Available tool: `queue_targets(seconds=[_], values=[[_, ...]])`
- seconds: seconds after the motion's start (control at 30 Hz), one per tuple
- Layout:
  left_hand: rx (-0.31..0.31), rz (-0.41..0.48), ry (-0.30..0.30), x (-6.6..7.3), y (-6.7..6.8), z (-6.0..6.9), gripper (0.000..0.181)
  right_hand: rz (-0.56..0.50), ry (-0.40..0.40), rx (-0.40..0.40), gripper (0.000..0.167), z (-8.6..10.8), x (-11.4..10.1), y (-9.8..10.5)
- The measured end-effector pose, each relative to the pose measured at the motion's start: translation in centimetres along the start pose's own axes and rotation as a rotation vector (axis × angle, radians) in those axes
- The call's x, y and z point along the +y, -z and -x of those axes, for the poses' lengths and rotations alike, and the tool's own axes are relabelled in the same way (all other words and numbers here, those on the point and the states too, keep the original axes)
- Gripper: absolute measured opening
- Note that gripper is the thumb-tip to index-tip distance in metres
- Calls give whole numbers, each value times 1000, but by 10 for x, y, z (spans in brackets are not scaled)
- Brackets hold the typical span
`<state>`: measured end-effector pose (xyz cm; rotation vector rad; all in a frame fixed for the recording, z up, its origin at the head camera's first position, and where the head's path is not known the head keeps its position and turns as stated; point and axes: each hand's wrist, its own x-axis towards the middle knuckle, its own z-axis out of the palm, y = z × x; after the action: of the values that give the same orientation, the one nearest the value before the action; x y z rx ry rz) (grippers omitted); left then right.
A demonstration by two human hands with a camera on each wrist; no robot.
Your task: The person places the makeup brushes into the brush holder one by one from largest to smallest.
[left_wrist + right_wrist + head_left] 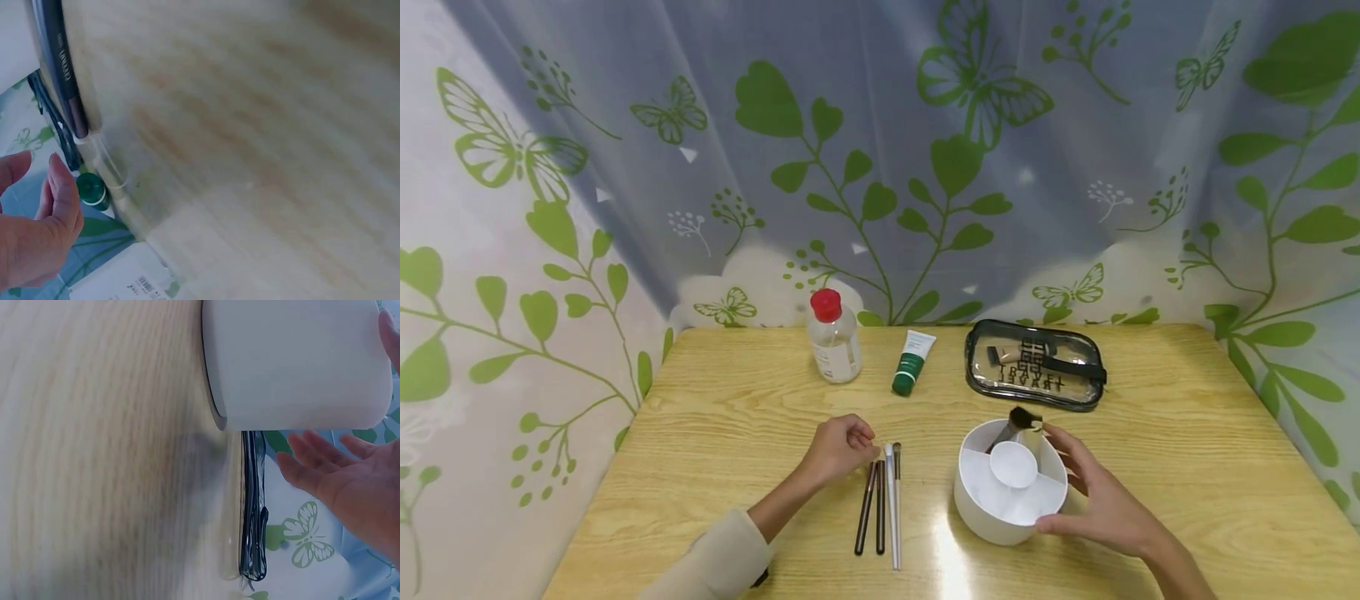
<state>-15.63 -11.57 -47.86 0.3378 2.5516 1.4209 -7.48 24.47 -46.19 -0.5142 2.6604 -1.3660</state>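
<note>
The left forearm, in a pale sleeve (715, 560), comes in from the near edge and angles away to the right, its left hand (841, 450) poised just beside the upper ends of four slim brushes (881, 508). Its fingers are loosely bent, with a gap between thumb and forefinger in the left wrist view and nothing pinched there. The right hand (1097, 500) reaches in from the near right corner and curves around the right side of a white round container (992, 525), thumb at the front of the rim, fingers a little apart and gently bent behind; whether each fingertip touches the wall I cannot tell. The brushes lie side by side on the wooden table (737, 400), left of the container, bristle ends pointing away (the two on the left are dark, the two on the right pale-handled). The container stands upright, smooth and plain outside, split by partitions around a round middle cup (1013, 464); in its back section leans a thicker brush (1018, 419) with black bristles above the rim. Farther off lie a green and white tube (910, 363) and, to its right, a clear pouch (1036, 367) with black edging. At the left stands a clear bottle (837, 352) with a red cap (826, 305), and behind everything hangs a leaf-and-butterfly curtain (865, 83).
</note>
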Motion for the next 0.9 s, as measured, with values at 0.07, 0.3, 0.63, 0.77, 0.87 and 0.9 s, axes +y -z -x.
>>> queue_targets(seconds=[0.07, 0.3, 0.63, 0.77, 0.87, 0.9], values=[[-19, -15, 27, -2, 0, 4, 21, -3, -16, -13, 109, -1, -1, -1], [-49, -92, 69, -8, -7, 14, 23, 33, -25, -9, 114, -3, -1, -8], [7, -222, -11, -12, -15, 18, 16, 24, -46, -13, 113, -2, -1, -13], [26, -302, -2, -11, -16, 17, 14, 6, -47, -17, 111, -2, -1, -13], [27, -320, 9, -11, -16, 15, 14, -8, -46, -23, 109, -2, -1, -13], [28, -320, 11, -11, -16, 14, 13, -12, -49, -25, 108, -3, -1, -12]])
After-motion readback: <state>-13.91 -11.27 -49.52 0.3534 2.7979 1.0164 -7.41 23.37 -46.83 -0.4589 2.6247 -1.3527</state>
